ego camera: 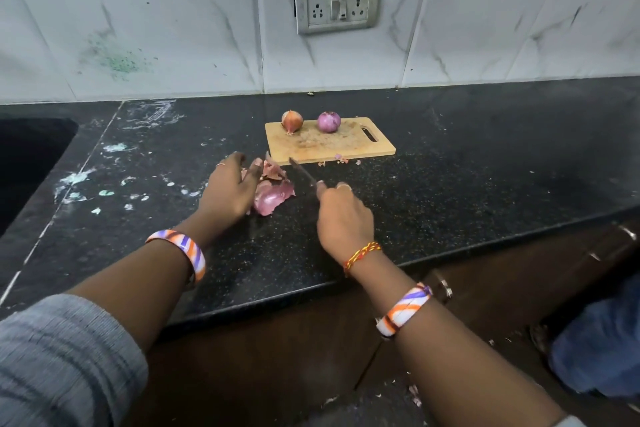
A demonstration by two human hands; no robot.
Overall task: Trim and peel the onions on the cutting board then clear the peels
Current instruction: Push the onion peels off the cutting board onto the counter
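Head view, from the left: a dark sink recess (31, 163) cuts into the bench (450, 191) at the far left edge, with pale smears on the stone between it and the hands. The left hand (230, 192) lies on the bench with fingers spread and only loosely bent, cupped against the left side of the pile of peels (272, 189); it touches the peels but does not clench them. The peels lie off the cutting board (329, 146), just in front of its near left corner, between the two hands. The right hand (343, 215) is clenched round the handle of a knife (303, 175), whose blade points away and to the left, its tip close to the board's near edge and just right of the peels. On the board's far edge stand two onions well apart from the hands: one with brown skin (292, 121) on the left, one purple (329, 121), seemingly peeled, to its right. A few peel scraps (341, 159) lie by the board's near edge.

The left hand is nearer the peels, so gathering likely falls to it, sweeping rightward toward the blade or back toward the bench's front edge, which runs close behind both wrists. Right of the board the bench offers open room.
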